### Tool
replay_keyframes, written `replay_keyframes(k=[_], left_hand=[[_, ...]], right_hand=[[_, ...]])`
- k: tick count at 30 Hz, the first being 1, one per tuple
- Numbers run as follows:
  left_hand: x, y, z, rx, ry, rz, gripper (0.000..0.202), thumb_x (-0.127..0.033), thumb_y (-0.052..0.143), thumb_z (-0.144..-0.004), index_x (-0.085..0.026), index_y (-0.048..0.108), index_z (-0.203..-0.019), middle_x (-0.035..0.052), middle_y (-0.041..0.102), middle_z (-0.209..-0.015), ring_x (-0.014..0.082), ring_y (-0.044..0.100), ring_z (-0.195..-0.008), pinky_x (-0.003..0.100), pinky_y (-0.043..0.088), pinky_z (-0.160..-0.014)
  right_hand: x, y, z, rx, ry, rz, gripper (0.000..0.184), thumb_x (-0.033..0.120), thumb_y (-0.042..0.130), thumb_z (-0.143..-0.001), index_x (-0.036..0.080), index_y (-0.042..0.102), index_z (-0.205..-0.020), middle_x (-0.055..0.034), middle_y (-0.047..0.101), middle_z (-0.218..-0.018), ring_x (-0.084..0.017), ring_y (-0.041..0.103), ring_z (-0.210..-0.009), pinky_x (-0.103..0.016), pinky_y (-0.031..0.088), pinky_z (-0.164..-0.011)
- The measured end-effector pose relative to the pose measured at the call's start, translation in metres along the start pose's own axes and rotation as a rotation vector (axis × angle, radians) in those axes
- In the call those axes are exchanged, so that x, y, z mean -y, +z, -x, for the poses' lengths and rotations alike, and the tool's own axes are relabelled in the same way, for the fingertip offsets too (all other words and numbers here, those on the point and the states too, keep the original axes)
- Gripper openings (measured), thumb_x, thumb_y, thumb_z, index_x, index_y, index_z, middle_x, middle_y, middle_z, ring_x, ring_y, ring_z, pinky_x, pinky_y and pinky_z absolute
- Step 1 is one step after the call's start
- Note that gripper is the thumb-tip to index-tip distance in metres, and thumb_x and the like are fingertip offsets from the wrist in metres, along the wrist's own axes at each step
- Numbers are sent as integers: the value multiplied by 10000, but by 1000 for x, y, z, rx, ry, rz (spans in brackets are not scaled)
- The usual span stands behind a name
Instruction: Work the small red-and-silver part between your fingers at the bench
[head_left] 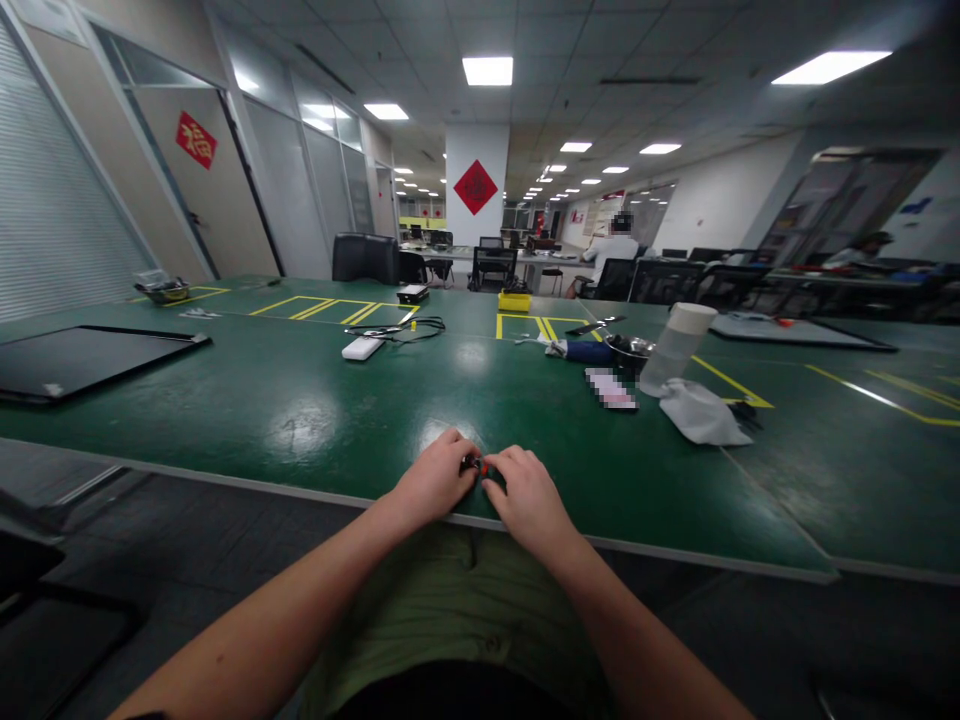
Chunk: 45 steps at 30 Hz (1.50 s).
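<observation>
Close together at the near edge of the green table (pixel 315 440), my two hands meet over a small object (pixel 478 463). It looks dark and metallic with a red-orange part on its right, and is too small to name. My left hand (pixel 437 478) pinches its dark left side between thumb and fingers. On the other side, my right hand (pixel 529 495) has its fingers closed at the red-orange end. The fingertips cover much of the object.
A white power bank (pixel 363 346) and black cables lie ahead. To the right are a blurred-out phone (pixel 611 388), a translucent bottle (pixel 677 350), a white plastic bag (pixel 703 412) and a metal bowl (pixel 634 349). A black panel (pixel 90 360) lies left. One person sits far back.
</observation>
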<state>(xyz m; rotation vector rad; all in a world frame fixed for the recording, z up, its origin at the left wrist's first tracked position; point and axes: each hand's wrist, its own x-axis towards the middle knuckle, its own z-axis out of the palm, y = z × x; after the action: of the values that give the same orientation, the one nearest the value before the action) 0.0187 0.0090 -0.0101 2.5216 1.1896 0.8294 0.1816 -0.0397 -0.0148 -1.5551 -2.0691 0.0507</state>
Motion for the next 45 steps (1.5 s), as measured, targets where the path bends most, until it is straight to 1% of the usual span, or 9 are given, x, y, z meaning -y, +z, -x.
replay_keyframes(k=[9, 12, 15, 20, 23, 27, 31, 39, 45], left_hand=[[-3, -7, 4, -66, -48, 193, 228, -67, 516, -722, -195, 612, -885, 33, 535, -961, 121, 570, -777, 243, 470, -741], [-1, -9, 4, -33, -61, 279, 234, -65, 515, -713, -188, 616, -884, 11, 578, -849, 113, 563, -713, 218, 455, -664], [-2, -9, 5, -5, -87, 321, 236, -89, 524, -726, -187, 630, -913, -4, 601, -760, 116, 562, -689, 211, 439, -636], [-10, -11, 7, -35, -54, 447, 190, -122, 546, -748, -182, 640, -902, 21, 607, -888, 102, 571, -709, 204, 444, -642], [-14, -12, 7, 3, -71, 540, 201, -163, 563, -768, -177, 642, -952, 29, 621, -885, 105, 574, -693, 211, 449, -628], [-13, -8, 6, 74, -119, 732, 284, -186, 531, -811, -158, 601, -1084, 53, 668, -907, 141, 625, -800, 252, 485, -735], [-10, -1, 6, 26, -152, 817, 317, -185, 555, -797, -152, 562, -1111, 62, 676, -962, 155, 640, -872, 281, 494, -811], [-9, 2, 8, 33, -169, 763, 302, -199, 582, -775, -155, 586, -1074, 57, 688, -914, 156, 652, -835, 276, 513, -775], [-10, -1, 10, 54, -169, 693, 258, -216, 592, -768, -152, 614, -1017, 28, 678, -785, 125, 625, -676, 218, 481, -623]], right_hand=[[0, 0, 0, -4, -13, -32, 52, 184, 579, -816, 201, 615, -848, -53, 609, -894, -205, 528, -880, -322, 395, -799], [-1, 0, 1, -28, -9, -108, 80, 152, 560, -810, 198, 603, -858, -44, 622, -861, -200, 544, -856, -317, 408, -782], [-4, -2, 0, -49, -4, -284, 134, 124, 517, -813, 193, 600, -892, -30, 627, -843, -174, 568, -812, -289, 432, -752], [-12, -5, -2, -95, 41, -580, 117, 161, 517, -802, 183, 628, -834, -33, 623, -868, -153, 601, -779, -270, 469, -714], [-16, -5, -3, -47, 121, -815, 117, 190, 526, -799, 169, 622, -863, -38, 653, -857, -164, 643, -808, -286, 494, -750], [-16, -5, -3, 11, 205, -1035, 172, 216, 578, -771, 150, 604, -928, -42, 693, -817, -177, 680, -790, -315, 514, -773], [-13, -9, -3, 23, 228, -1009, 181, 251, 587, -762, 140, 642, -894, -58, 714, -812, -192, 689, -802, -330, 526, -778], [-9, -14, -3, 12, 246, -999, 196, 275, 590, -759, 147, 668, -885, -56, 724, -821, -190, 692, -796, -335, 530, -802], [-9, -15, -2, 38, 244, -1000, 202, 278, 607, -756, 131, 665, -883, -58, 716, -786, -187, 689, -768, -331, 531, -773]])
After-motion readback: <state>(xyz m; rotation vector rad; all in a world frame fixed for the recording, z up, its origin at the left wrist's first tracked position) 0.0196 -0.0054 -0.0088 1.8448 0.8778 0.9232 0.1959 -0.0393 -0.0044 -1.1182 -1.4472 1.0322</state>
